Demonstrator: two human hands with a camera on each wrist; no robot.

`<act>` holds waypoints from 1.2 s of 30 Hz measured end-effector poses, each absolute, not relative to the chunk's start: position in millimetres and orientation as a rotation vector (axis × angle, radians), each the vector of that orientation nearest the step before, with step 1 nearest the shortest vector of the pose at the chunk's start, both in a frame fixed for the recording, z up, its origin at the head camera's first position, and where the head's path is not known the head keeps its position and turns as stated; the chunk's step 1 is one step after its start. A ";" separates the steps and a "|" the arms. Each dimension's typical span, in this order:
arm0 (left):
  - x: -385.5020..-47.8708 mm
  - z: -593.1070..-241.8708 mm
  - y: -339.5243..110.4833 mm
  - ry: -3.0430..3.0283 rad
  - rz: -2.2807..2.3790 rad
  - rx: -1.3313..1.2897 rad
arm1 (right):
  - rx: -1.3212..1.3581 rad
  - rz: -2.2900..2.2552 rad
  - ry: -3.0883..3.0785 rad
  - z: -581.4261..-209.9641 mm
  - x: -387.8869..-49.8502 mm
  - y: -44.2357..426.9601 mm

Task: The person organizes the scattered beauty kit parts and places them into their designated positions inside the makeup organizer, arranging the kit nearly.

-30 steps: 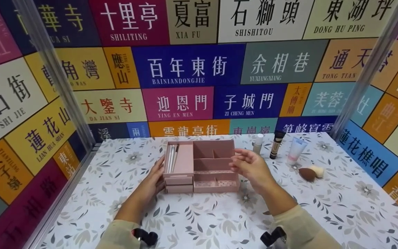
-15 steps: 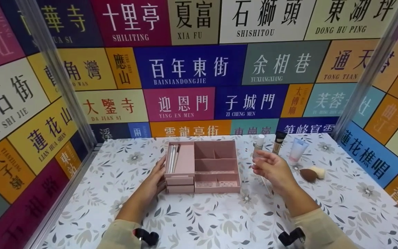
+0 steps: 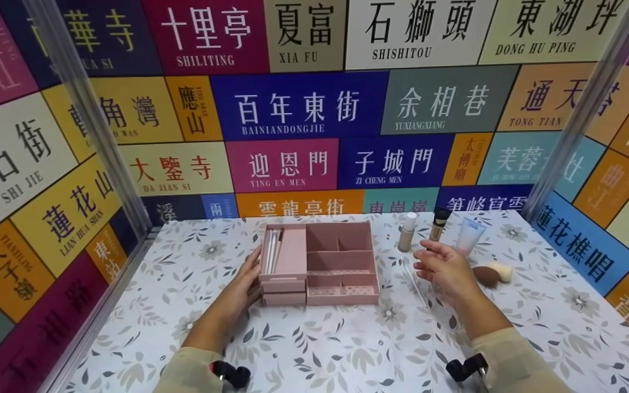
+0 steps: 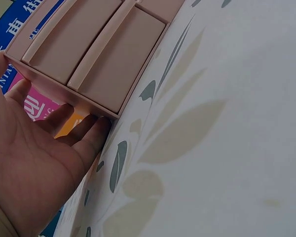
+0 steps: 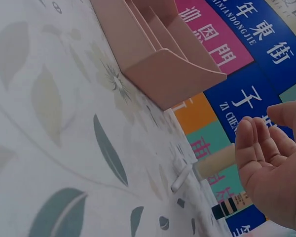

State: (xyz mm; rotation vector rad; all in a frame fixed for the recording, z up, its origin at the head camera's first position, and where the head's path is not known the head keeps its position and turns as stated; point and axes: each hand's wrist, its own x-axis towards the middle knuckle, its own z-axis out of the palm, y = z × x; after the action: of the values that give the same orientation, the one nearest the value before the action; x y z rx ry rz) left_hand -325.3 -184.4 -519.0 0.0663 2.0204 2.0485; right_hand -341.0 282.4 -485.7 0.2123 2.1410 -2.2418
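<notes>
A pink desktop organizer (image 3: 342, 262) stands on the table, with drawers (image 4: 118, 57) at its lower left and open compartments at its right. Several slim makeup brushes (image 3: 274, 251) lie in its top left tray. My left hand (image 3: 241, 281) touches the organizer's left side with its fingertips, as the left wrist view shows. To the right, my right hand (image 3: 448, 273) is raised with fingers loosely bent and nothing visible in them. Near its fingers stand a foundation bottle (image 3: 406, 233) with a white cap and a dark tube (image 3: 438, 225), partly hidden. A thin white stick (image 3: 416, 284) lies beside it.
Behind the right hand stands a blue-and-white squeeze tube (image 3: 470, 236). A brown makeup sponge (image 3: 486, 275) lies against a cream-coloured one (image 3: 504, 272) at the right. A floral cloth (image 3: 314, 349) covers the table, and printed panels (image 3: 298, 106) wall it in.
My right hand has moved right, away from the organizer's right edge and past the foundation bottle. The thin white stick has come into view. The left hand keeps its place.
</notes>
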 end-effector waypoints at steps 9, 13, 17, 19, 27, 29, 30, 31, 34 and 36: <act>-326.0 -520.1 -185.8 2.009 2.074 0.112 | 0.318 -2.105 2.164 -505.9 -348.6 287.9; -325.8 -520.6 -185.8 2.007 2.076 0.111 | 0.323 -2.072 2.182 -512.9 -351.1 289.9; -325.5 -522.3 -186.0 1.993 2.094 0.145 | 0.314 -2.077 2.173 -518.2 -353.1 293.2; -325.6 -522.8 -186.0 1.982 2.104 0.148 | 0.320 -2.102 2.147 -520.2 -353.8 295.5; -325.3 -521.5 -185.7 1.994 2.088 0.138 | 0.284 -2.116 2.149 -529.0 -356.9 301.7; -325.6 -521.3 -185.7 2.001 2.080 0.134 | 0.264 -2.079 2.187 -531.1 -357.2 301.9; -325.7 -521.2 -185.6 2.004 2.077 0.138 | 0.258 -2.059 2.205 -531.7 -357.0 301.8; -325.9 -521.1 -185.6 2.005 2.076 0.139 | 0.250 -2.038 2.222 -532.1 -356.8 301.8; -325.9 -521.2 -185.7 2.003 2.078 0.148 | 0.238 -1.999 2.252 -532.3 -356.0 301.5; -326.2 -521.7 -185.7 2.004 2.080 0.153 | 0.233 -1.986 2.259 -532.0 -355.8 301.4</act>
State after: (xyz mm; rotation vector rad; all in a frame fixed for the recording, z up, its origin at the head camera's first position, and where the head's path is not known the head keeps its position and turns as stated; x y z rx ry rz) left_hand -326.2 -185.7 -521.7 0.1535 2.0042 2.0801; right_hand -355.8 301.4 -532.0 0.2328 2.2589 -1.9862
